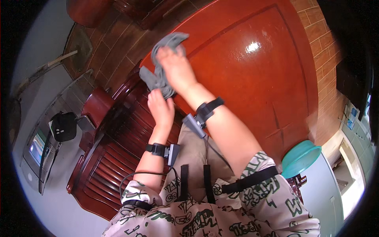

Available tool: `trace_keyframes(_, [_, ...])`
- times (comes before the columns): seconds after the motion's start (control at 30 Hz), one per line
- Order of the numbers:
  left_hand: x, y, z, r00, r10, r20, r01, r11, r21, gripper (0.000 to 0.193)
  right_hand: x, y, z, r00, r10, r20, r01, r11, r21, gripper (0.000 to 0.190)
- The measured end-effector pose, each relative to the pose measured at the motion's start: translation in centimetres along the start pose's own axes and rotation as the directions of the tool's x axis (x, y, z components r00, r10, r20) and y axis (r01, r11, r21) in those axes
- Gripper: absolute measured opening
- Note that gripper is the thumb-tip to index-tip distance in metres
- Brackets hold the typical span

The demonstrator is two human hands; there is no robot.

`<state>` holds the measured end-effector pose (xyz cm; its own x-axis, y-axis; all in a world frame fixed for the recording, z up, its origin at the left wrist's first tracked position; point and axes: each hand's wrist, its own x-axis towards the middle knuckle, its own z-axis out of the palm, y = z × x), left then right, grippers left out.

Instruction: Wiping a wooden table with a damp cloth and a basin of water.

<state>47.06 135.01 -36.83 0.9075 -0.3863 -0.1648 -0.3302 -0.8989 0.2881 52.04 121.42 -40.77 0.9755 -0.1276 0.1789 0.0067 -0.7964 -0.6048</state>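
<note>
A grey cloth (157,77), bunched and folded, lies over the left edge of the reddish wooden table (237,83). My right hand (174,66) grips its upper part, and the fingertips are blurred. Lower down, my left hand (160,107) holds the cloth's near end, just off the table's edge above the slatted wooden bench. Part of the cloth is hidden beneath my right hand.
A dark red wooden bench (118,166) with a slatted seat stands close on the left. A green plastic basin (301,158) is at the table's lower right corner. A black bag (63,126) hangs at far left. Brown tile floor (115,56) lies beyond.
</note>
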Motion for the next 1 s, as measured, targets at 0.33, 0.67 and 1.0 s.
trace_keyframes(0.33, [-9.3, -5.1, -5.7, 0.865, -0.486, 0.127, 0.467, 0.684, -0.561, 0.045, -16.3, -10.3, -2.1, 0.858, 0.078, 0.508, -0.437, 0.630, 0.642, 0.028])
trace_keyframes(0.67, [4.1, 7.5, 1.7, 0.922, 0.381, 0.070, -0.296, 0.811, -0.504, 0.041, -15.4, 1.6, -14.1, 0.856, 0.511, -0.082, -0.491, 0.852, 0.182, 0.044])
trace_keyframes(1.0, [9.7, 12.9, 5.7, 0.713, 0.699, 0.052, -0.688, 0.712, -0.140, 0.065, -10.8, 12.3, -13.6, 0.950, 0.268, 0.160, -0.221, 0.939, -0.262, 0.055])
